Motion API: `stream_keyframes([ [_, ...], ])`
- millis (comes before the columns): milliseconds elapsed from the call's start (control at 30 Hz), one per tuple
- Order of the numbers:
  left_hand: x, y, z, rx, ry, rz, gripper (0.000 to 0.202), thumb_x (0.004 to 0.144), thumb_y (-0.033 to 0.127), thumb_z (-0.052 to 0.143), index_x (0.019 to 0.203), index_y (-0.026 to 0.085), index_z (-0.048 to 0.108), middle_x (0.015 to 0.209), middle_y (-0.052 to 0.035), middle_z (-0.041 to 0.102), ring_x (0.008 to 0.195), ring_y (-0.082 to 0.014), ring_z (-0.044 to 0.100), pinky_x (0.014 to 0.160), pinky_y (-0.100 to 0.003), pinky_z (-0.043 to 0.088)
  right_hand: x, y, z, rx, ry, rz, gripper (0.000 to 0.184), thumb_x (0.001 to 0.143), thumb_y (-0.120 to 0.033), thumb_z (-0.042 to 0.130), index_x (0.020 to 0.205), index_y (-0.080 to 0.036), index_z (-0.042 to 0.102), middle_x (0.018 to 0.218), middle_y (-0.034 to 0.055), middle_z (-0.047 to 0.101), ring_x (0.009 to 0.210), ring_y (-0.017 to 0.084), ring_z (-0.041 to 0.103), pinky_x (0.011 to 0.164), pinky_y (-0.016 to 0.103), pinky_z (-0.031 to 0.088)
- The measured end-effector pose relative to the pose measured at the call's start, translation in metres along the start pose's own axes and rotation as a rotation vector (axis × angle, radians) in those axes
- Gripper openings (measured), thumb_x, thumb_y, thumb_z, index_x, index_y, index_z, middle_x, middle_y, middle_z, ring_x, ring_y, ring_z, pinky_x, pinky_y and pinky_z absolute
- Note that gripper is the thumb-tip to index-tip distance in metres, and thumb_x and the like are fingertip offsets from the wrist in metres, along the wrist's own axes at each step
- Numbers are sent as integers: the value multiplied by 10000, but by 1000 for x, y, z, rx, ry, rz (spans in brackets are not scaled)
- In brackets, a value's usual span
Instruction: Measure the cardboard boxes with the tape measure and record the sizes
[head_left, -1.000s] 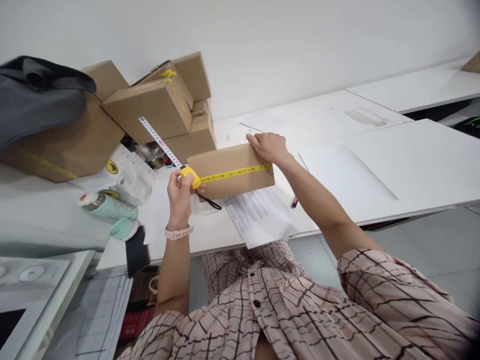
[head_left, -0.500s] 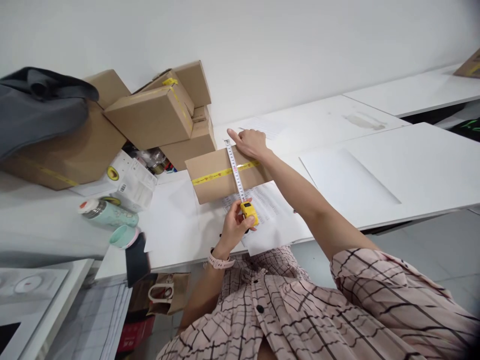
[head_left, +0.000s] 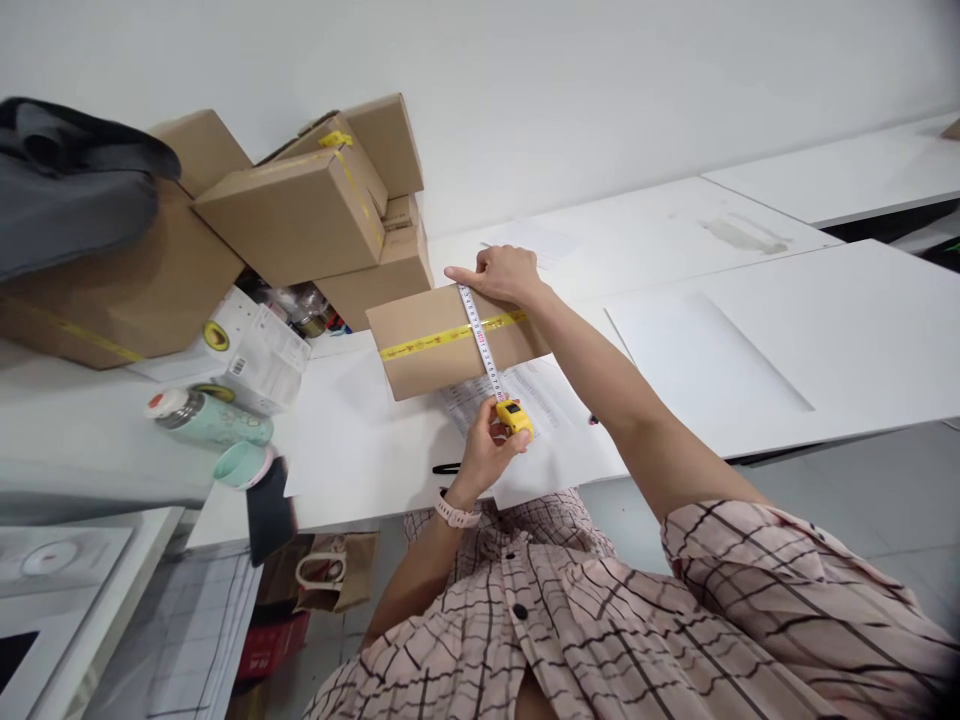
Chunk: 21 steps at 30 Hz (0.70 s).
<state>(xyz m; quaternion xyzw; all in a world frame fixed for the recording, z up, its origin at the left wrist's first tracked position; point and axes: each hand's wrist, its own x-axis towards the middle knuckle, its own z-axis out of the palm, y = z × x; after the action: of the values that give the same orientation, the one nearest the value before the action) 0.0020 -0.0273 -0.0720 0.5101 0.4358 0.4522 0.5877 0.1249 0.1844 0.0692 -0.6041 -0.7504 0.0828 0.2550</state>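
Observation:
My left hand (head_left: 484,455) is closed around a yellow tape measure (head_left: 514,420) just off the near edge of a cardboard box (head_left: 427,370). The white blade (head_left: 484,352) runs out across the box's top face, over its yellow sealing tape (head_left: 420,345), to the far edge. At that far edge my right hand (head_left: 508,275) rests with bent fingers gripping the box, its thumb stretched left by the blade's end. The right fingertips are hidden. Printed sheets (head_left: 544,400) lie partly under the box.
Stacked cardboard boxes (head_left: 292,220) stand at the back left, with a dark grey cloth item (head_left: 75,200) on top. A mint flask (head_left: 214,418), its cup (head_left: 244,465) and a dark flat object (head_left: 270,515) sit left. A white panel (head_left: 705,350) lies right; a black pen-like item (head_left: 446,468) is near the edge.
My left hand and the tape measure have shifted slightly right. My right thumb has come down closer to the blade's end, which now sits at the box's far edge. The view has shifted slightly.

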Motion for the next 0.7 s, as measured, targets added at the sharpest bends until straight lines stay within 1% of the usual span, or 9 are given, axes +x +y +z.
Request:
stream_keyframes([
  [67, 2, -4, -2, 26, 15, 4, 640, 708, 353, 831, 1247, 221, 512, 1278, -104, 633, 834, -139, 644, 599, -251, 616, 1, 1, 1, -4, -2, -4, 840, 839, -900, 375, 971, -161, 751, 1050, 188, 736, 1082, 364, 650, 947, 480, 428],
  [167, 2, -9, -7, 38, 7, -14, 644, 710, 355, 827, 1253, 215, 510, 1198, -88, 652, 804, -134, 642, 601, -249, 601, 4, 2, 3, 0, 4, -15, 840, 820, -913, 389, 955, -165, 747, 1017, 181, 736, 1071, 365, 645, 943, 487, 429],
  [333, 6, -17, -12, 47, -22, -17, 672, 709, 356, 834, 1278, 217, 504, 1144, -74, 671, 830, -136, 647, 650, -239, 580, 6, 5, 5, 20, 8, -44, 831, 809, -921, 399, 967, -179, 739, 968, 155, 728, 1063, 353, 633, 940, 488, 430],
  [400, 6, -17, -13, 49, -27, -12, 669, 707, 368, 836, 1271, 217, 510, 1122, -68, 677, 813, -132, 646, 660, -243, 578, 7, 5, 5, 12, -1, -37, 837, 811, -925, 387, 972, -181, 735, 974, 151, 721, 1060, 349, 633, 944, 490, 428],
  [467, 1, -11, -14, 22, -27, -20, 667, 700, 384, 837, 1259, 222, 512, 1115, -67, 680, 796, -138, 656, 654, -257, 583, 8, 4, 4, 4, -14, -27, 853, 828, -924, 349, 980, -176, 730, 978, 153, 712, 1066, 352, 632, 951, 496, 423],
  [533, -13, 0, -17, -15, -30, -14, 661, 707, 397, 832, 1259, 231, 509, 1140, -77, 684, 803, -157, 682, 667, -284, 596, 7, 3, 4, 3, -12, -30, 882, 856, -915, 279, 987, -165, 725, 974, 158, 703, 1077, 360, 628, 958, 508, 413],
  [600, -35, 13, -25, -12, -20, 28, 654, 729, 386, 828, 1280, 244, 505, 1193, -93, 684, 838, -182, 712, 713, -312, 607, 1, 2, 5, 9, 16, -47, 919, 876, -904, 206, 1002, -152, 718, 976, 168, 697, 1096, 373, 618, 967, 521, 402],
  [667, -61, 25, -36, 28, 18, 95, 658, 749, 367, 825, 1311, 258, 501, 1238, -104, 678, 879, -203, 729, 748, -323, 609, -15, 1, 6, 14, 52, -66, 938, 886, -894, 165, 1038, -142, 704, 999, 177, 696, 1129, 388, 597, 983, 530, 388],
  [700, -74, 29, -43, 50, 43, 122, 665, 757, 360, 821, 1330, 265, 496, 1251, -107, 675, 894, -211, 733, 754, -326, 609, -27, 1, 7, 14, 67, -70, 935, 890, -889, 159, 1061, -142, 695, 1017, 180, 696, 1149, 395, 584, 995, 535, 378],
])
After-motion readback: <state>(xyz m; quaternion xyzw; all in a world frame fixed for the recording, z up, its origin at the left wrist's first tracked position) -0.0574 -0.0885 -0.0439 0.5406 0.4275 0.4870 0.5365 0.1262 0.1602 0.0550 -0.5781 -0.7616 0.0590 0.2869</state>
